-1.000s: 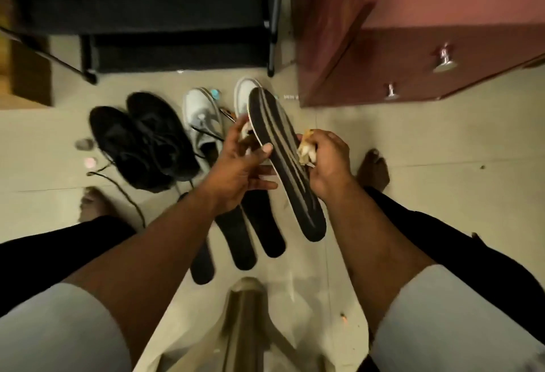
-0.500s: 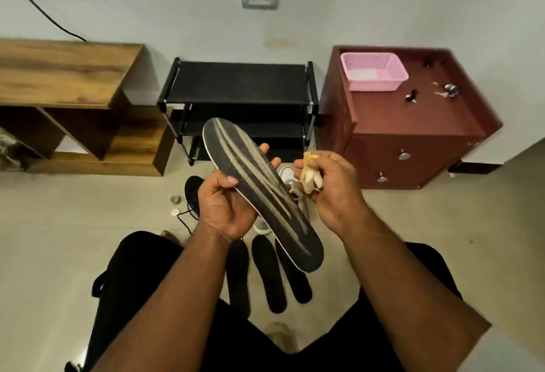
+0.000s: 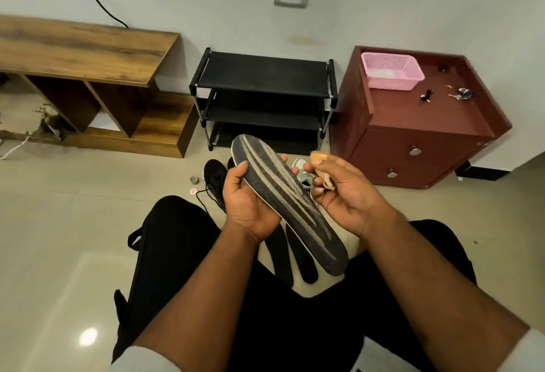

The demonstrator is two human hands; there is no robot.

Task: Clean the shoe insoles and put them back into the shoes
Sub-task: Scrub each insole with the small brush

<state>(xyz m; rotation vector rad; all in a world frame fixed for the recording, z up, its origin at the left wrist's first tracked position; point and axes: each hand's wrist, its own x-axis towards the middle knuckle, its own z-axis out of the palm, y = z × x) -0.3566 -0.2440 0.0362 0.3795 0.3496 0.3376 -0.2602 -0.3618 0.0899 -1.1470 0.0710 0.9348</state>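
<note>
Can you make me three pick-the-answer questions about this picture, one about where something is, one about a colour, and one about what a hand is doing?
1. Where is the pink basket?
A. on the floor
B. on top of the red-brown cabinet
C. on the black rack

2. What colour are the stripes on the held insole?
A. pale grey
B. bright green
C. red

3. What is the left hand doing?
A. resting on a knee
B. tying a lace
C. gripping the insole

Answers: 1 B, the basket sits on the cabinet's top near the wall. 2 A, light streaks run along the dark insole. 3 C, its thumb and fingers wrap round the insole, while the right hand holds a small cloth.
</note>
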